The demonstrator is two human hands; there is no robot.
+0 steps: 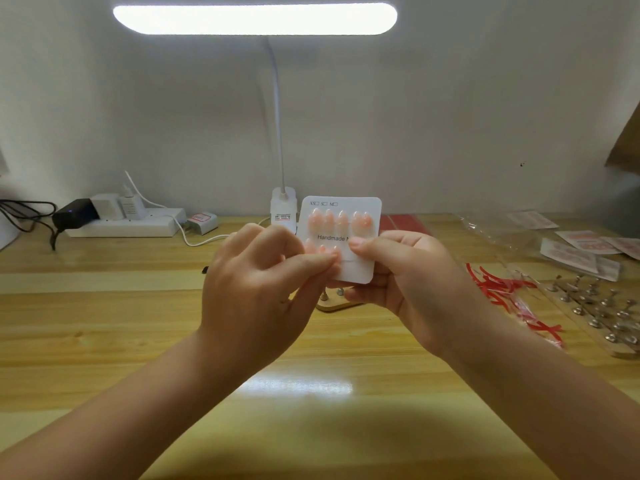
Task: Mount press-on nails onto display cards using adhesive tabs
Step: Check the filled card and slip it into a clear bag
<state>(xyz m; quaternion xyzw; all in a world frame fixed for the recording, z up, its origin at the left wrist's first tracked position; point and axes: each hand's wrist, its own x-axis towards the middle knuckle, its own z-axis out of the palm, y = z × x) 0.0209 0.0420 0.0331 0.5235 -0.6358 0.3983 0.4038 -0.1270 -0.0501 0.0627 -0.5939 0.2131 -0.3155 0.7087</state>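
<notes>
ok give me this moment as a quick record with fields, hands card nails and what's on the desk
card: white display card, held up above the desk
right hand: grips the card, thumb on its face
left hand: fingertips pinch at the card's lower row
nails: four pink ones in the top row; lower row partly hidden
desk right: red strips, metal stands
desk back: lamp, power strip

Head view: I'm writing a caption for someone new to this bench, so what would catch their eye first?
First the white display card held up at centre, pink press-on nails in its top row, the right hand gripping it while the left hand pinches at its lower row. Above glows the long desk lamp. Red strips lie on the wooden table at right.
</notes>
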